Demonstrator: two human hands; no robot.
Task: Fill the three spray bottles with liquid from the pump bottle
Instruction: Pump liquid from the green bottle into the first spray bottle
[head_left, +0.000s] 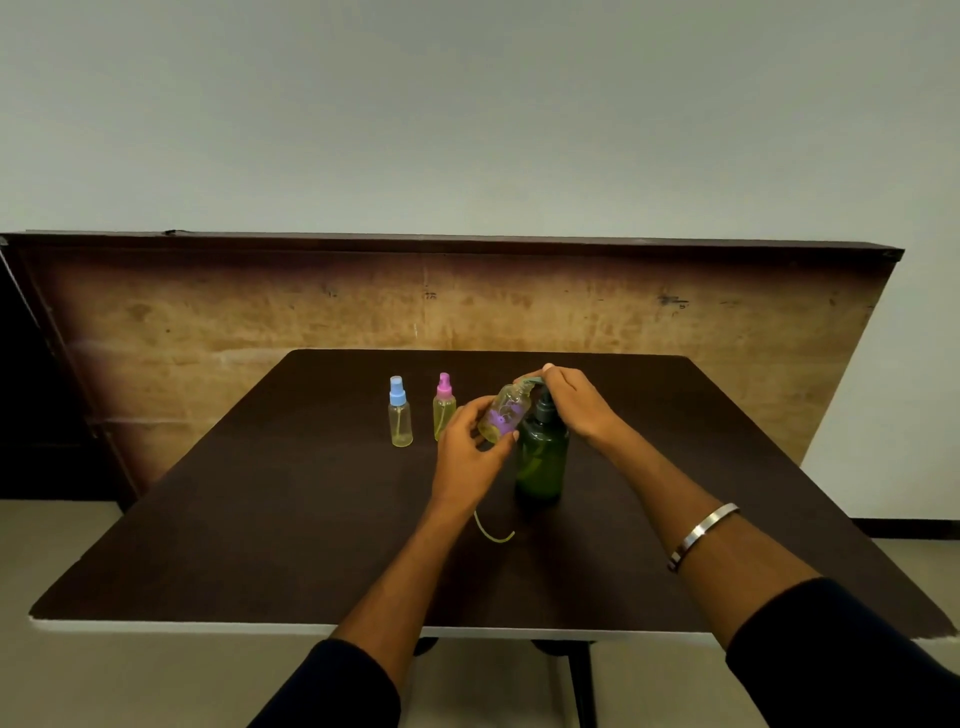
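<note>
In the head view, the left hand is gripping an open, capless spray bottle, fingers and thumb curled round its lower part, and tilting it so its mouth is leaning toward the nozzle of the green pump bottle, which is standing upright on the dark surface. The right hand is resting on the pump head with fingers curled over it, apparently pressing down. The blue-capped bottle and the pink-capped bottle are standing capped just to the left, each showing some yellowish liquid, so this is probably the last of the three being filled. A thin dip tube is lying on the surface near the left wrist; its sprayer cap is hidden. The risk is lying mostly in alignment: the mouth is narrow and tilted, so if it is drifting off the nozzle a stroke may be squirting liquid onto the fingers or surface. A hard press could also be rocking the pump bottle sideways, and the left forearm is hovering close enough to be brushing the loose tube away
</note>
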